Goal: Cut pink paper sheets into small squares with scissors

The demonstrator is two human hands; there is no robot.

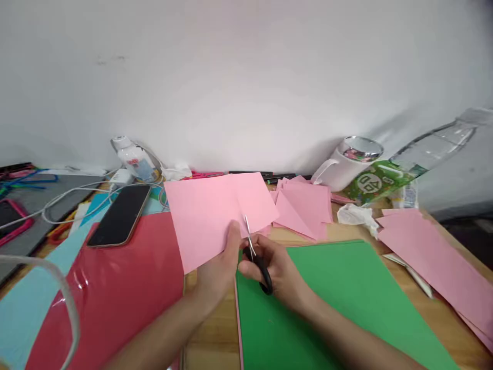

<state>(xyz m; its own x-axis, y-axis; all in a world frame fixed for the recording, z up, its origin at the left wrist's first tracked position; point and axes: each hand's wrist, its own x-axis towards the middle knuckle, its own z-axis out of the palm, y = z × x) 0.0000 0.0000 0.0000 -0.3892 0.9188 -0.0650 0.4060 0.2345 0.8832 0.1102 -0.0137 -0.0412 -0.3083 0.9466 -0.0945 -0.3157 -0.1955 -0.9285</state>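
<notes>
My left hand (pixel 223 264) pinches the lower edge of a pink sheet of paper (pixel 204 210), its thumb lying on top. My right hand (pixel 277 264) grips a pair of scissors (pixel 261 264) with black handles. The scissors' silver blades point up and away from me at the sheet's lower edge, close to my left thumb. A faint line runs through the sheet above the blades; whether it is a cut or a crease I cannot tell. Just right of the sheet lies a pile of pink paper squares (pixel 308 205).
A green sheet (pixel 327 303) lies under my right hand, a red folder (pixel 127 288) to the left. On the folder rests a phone (pixel 121 216). A white bottle (pixel 134 159), a mug (pixel 342 167) and a clear plastic bottle (pixel 435 144) stand near the wall. Pink strips (pixel 439 262) lie right.
</notes>
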